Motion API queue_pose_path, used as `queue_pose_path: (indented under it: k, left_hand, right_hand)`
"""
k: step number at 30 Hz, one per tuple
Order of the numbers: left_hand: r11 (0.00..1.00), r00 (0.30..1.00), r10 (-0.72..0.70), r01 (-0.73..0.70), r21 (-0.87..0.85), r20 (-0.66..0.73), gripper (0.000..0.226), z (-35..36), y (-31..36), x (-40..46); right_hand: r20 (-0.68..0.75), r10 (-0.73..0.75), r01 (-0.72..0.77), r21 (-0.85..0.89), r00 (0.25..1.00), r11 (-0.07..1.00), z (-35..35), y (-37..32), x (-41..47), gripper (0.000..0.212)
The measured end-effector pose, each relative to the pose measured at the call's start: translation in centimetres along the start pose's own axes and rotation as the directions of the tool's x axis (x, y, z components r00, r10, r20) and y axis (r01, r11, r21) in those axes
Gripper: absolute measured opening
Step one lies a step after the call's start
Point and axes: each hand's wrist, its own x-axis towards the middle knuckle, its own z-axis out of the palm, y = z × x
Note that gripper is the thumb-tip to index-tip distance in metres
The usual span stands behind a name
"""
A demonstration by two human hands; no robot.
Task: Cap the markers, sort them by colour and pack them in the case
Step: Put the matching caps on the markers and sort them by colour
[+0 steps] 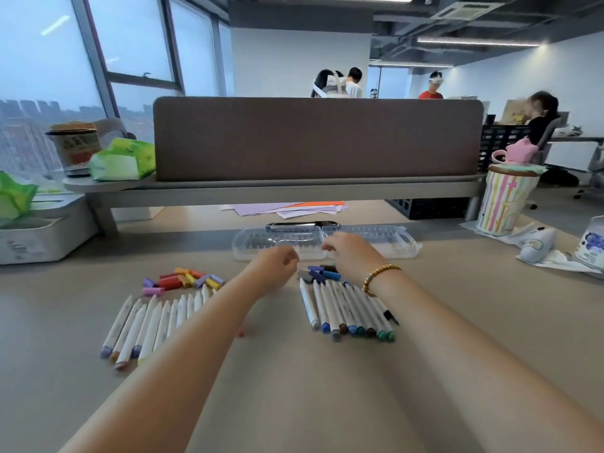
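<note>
Hands (pixel 309 256) (fingers curled) over clear case (pixel 376 243)

Bare forearms, gold bead bracelet (pixel 380 276) on right wrist

Soft window daylight, slight blur, bowed edges

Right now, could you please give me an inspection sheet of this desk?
Surface: beige desk.
Job's things: left marker row beside warm-coloured caps; right marker row beside dark caps; clear case open, looks empty.
Clutter: striped cup, tissue pack, coloured paper.
Hands: left hand and right hand curled near case; contents unclear.
Cables: nothing seen.
Surroundings: brown divider, people behind.
</note>
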Motion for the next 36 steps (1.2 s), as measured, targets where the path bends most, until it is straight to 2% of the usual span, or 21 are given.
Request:
queue_pose_path:
  k: [5,8,12,14,16,18,19,20,24,29,33,36]
  left_hand:
    - [0.997,0.961,-0.083,0.08,-0.024,-0.264,0.024,-2.5,-4.3,-6.0]
    - [0.991,0.93,-0.11,0.131,0.036,-0.35,0.024,-4.5,-7.7,-9.5]
    - [0.984,0.892,-0.123,0.167,0.063,-0.435,0.026,-6.2,-12.9,-13.8]
    - [0.971,0.83,-0.199,0.241,0.012,-0.522,0.029,-6.5,-15.4,-15.1]
    - [0.937,0.743,-0.344,0.308,-0.164,-0.574,0.029,-6.8,-17.2,-15.5]
    - [0.872,0.691,-0.489,0.372,-0.319,-0.531,0.027,-7.3,-18.2,-15.4]
    - [0.851,0.693,-0.524,0.407,-0.332,-0.494,0.025,-7.3,-18.5,-15.2]
    - [0.845,0.712,-0.535,0.443,-0.299,-0.454,0.022,-7.3,-18.7,-15.0]
    - [0.84,0.797,-0.506,0.543,0.024,-0.33,0.028,-7.0,-18.4,-13.8]
    - [0.812,0.821,-0.53,0.563,0.151,-0.212,0.037,-8.0,-18.2,-12.7]
    - [0.796,0.832,-0.536,0.555,0.24,-0.146,0.054,-8.5,-18.2,-12.1]
    - [0.801,0.848,-0.518,0.527,0.283,-0.114,0.047,-8.5,-18.5,-11.8]
  right_hand:
    - [-0.202,-0.022,0.088,0.323,0.979,0.942,2.3,-8.4,-2.2,0.032]
    - [-0.211,0.015,0.085,0.456,0.977,0.886,4.5,-13.4,-2.7,0.031]
    - [-0.225,0.031,0.094,0.527,0.974,0.845,7.2,-18.4,-3.1,0.032]
    - [-0.256,0.068,0.086,0.547,0.964,0.833,8.2,-19.9,-3.2,0.031]
    - [-0.284,0.055,0.101,0.505,0.957,0.857,8.9,-20.8,-3.3,0.029]
    - [-0.291,0.004,0.128,0.433,0.957,0.892,9.4,-20.7,-3.4,0.027]
    - [-0.284,-0.013,0.131,0.4,0.959,0.907,9.6,-20.5,-3.5,0.027]
    - [-0.27,-0.027,0.129,0.371,0.963,0.92,9.9,-20.1,-3.5,0.028]
    - [-0.191,-0.079,0.134,0.296,0.978,0.946,10.4,-18.7,-3.1,0.039]
    - [-0.144,-0.199,0.231,0.255,0.969,0.939,10.8,-19.4,-2.7,0.052]
    - [-0.083,-0.313,0.323,0.316,0.946,0.892,11.1,-20.4,-2.6,0.055]
    - [0.012,-0.337,0.321,0.269,0.941,0.908,11.2,-20.4,-2.7,0.05]
